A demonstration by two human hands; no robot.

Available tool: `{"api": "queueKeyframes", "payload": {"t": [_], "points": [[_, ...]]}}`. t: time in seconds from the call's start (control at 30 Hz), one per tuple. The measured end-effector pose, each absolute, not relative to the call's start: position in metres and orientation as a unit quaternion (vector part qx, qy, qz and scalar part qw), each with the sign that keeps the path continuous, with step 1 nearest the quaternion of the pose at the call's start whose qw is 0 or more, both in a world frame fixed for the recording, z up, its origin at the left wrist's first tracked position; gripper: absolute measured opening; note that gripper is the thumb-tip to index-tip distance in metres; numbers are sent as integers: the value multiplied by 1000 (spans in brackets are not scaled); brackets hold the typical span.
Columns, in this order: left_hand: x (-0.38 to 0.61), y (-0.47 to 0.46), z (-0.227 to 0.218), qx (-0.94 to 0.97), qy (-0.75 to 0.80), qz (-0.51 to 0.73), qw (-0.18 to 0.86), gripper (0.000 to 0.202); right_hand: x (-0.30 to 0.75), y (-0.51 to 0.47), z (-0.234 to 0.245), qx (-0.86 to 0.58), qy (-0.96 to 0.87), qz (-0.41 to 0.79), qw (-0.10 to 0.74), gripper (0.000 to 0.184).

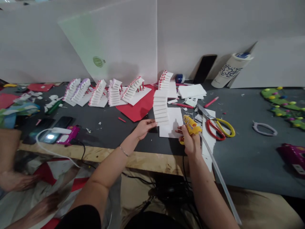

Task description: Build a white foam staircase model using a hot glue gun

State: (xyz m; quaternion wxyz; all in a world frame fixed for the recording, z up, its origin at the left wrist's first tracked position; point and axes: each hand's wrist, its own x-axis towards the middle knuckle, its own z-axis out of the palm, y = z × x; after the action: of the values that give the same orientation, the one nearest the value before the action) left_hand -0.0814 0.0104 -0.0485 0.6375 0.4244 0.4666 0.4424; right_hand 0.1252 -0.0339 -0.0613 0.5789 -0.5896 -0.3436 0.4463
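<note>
My left hand [145, 128] grips the lower edge of a white foam stepped stack [160, 108], which stands on a white foam sheet [170, 122]. My right hand [190, 143] is closed around a yellow hot glue gun [192, 125], its nozzle end hidden by my fingers. A long translucent glue stick [220, 178] runs from near that hand down past the table edge. Red-and-yellow-handled scissors [218, 129] lie to the right of my right hand. Several finished white stepped models with red posts [114, 93] stand in a row beyond my left hand.
A red sheet [138, 103] lies under the row. White foam sheets [192, 91], a phone and a white tube lean at the back wall. Green felt pieces [281, 101] lie right. A person's arm [9, 159] enters at left, near a pink device [69, 134].
</note>
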Motion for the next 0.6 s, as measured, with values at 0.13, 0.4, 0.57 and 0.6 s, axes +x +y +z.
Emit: {"api": "queueKeyframes", "payload": {"t": [0.13, 0.4, 0.57, 0.6], "points": [[-76, 8, -49, 534, 511, 410, 535, 18, 130, -38, -57, -596, -325, 437, 590, 48], [-68, 5, -47, 655, 552, 330, 396, 8, 142, -56, -52, -611, -311, 431, 587, 45], [-69, 5, -46, 701, 547, 291, 352, 7, 142, -54, -58, -616, -316, 431, 579, 44], [-70, 5, -46, 709, 545, 284, 346, 7, 142, -53, -59, -615, -319, 428, 581, 44]]}}
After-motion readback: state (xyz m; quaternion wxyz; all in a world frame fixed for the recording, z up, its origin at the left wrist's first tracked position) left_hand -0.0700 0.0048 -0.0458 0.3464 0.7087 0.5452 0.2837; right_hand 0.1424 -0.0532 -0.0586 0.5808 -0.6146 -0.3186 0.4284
